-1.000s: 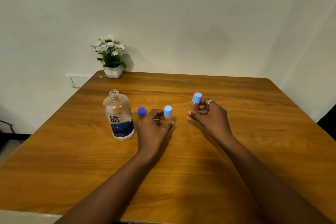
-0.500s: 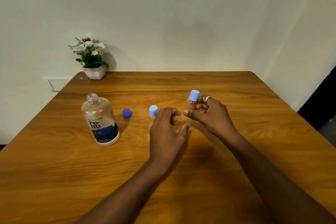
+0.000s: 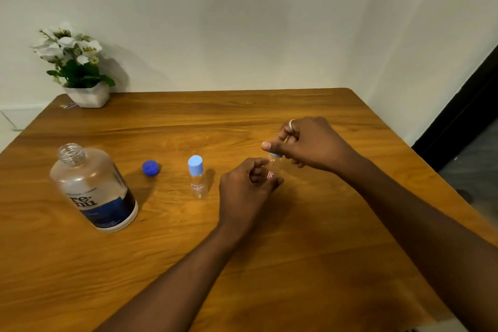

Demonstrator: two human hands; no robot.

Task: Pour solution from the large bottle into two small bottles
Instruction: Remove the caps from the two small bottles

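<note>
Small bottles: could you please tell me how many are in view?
2. One small bottle stands capped on the table, right of the dark blue cap. The other bottle is held between the left hand and right hand.

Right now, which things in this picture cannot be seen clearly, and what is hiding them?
- Held small bottle, head view: left hand covers its base, right hand most of its light blue cap; cap tightness unknown.
- Both small bottles' stickers: too small to read.
- Large bottle: label partly blurred, liquid level unclear.
- Table: near edge cut off.
</note>
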